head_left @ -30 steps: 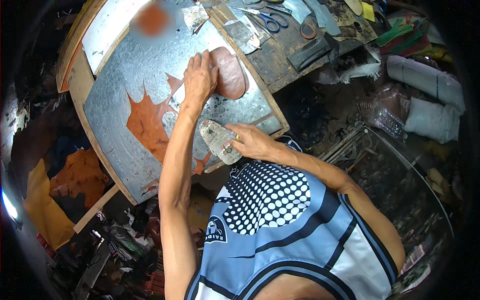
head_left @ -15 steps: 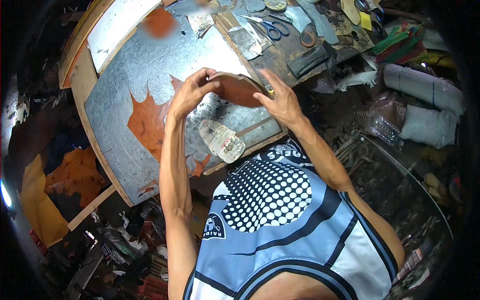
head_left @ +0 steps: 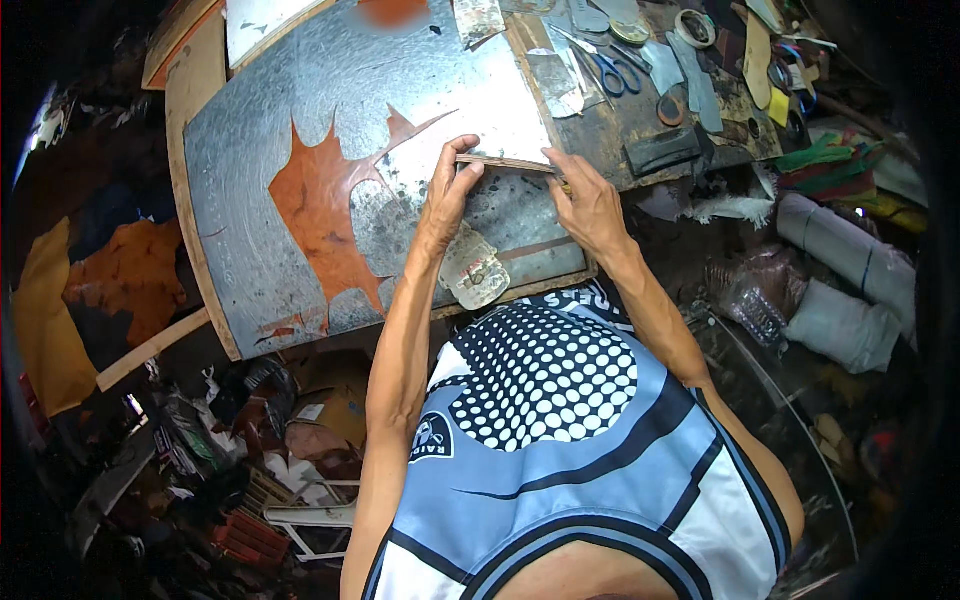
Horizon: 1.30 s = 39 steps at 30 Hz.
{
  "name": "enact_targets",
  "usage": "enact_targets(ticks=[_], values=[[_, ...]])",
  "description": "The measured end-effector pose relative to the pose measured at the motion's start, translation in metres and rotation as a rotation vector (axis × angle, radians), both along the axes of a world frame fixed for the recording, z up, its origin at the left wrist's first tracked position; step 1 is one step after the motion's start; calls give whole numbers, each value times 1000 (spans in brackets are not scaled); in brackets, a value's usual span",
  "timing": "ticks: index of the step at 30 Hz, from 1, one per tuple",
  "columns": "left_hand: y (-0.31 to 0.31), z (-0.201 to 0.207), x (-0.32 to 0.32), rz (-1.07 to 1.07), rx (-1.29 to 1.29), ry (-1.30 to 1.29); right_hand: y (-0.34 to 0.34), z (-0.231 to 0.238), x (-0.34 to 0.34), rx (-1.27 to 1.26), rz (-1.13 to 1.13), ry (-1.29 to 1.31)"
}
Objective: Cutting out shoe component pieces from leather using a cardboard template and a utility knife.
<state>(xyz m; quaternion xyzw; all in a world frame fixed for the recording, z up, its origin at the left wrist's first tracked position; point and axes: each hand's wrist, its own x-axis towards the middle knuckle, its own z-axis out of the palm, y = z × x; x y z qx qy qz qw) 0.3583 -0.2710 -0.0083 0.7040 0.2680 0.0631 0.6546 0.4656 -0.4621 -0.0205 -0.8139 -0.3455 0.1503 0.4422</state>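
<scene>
Between my hands I hold a stack of brown leather pieces (head_left: pixel 508 162), now seen almost edge-on over the table. My left hand (head_left: pixel 447 200) pinches its left end between thumb and fingers. At the other end, my right hand (head_left: pixel 592 208) is closed on the stack. A small yellowish thing shows by the right fingers, too small to name. Below my left wrist lies a worn, pale, translucent sole-shaped template (head_left: pixel 478 272), partly covered by the forearm. An orange-brown leather offcut (head_left: pixel 322 205) with jagged points is spread on the metal-topped table (head_left: pixel 235 240).
Blue-handled scissors (head_left: pixel 617 76), a tape roll (head_left: pixel 694 29) and a black block-like thing (head_left: pixel 663 150) lie on the wooden bench at the right. Wrapped white bundles (head_left: pixel 840 330) stand further right. A brown leather hide (head_left: pixel 130 275) hangs at the left.
The leather stack has tilted from showing its broad brown face to nearly edge-on. My left hand has moved right, and the view has shifted, showing more of the offcut.
</scene>
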Motion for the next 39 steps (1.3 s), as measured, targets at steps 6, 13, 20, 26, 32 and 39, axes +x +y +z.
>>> enact_targets(ticks=[6,13,20,26,32,39], values=[[3,-7,0,16,-7,9,4,2,0,-26,0,39],[9,-7,1,-12,-9,-10,7,3,1,-35,-13,47],[13,-1,-2,-34,-20,8,11,-1,-2,1,9,-43],[16,-3,-3,-17,-15,-19,14,0,-6,27,10,-57],[15,2,-4,4,39,-52,19,6,-10,16,-8,-82],[19,7,-11,-21,90,-40,23,6,-16,26,-7,-62]])
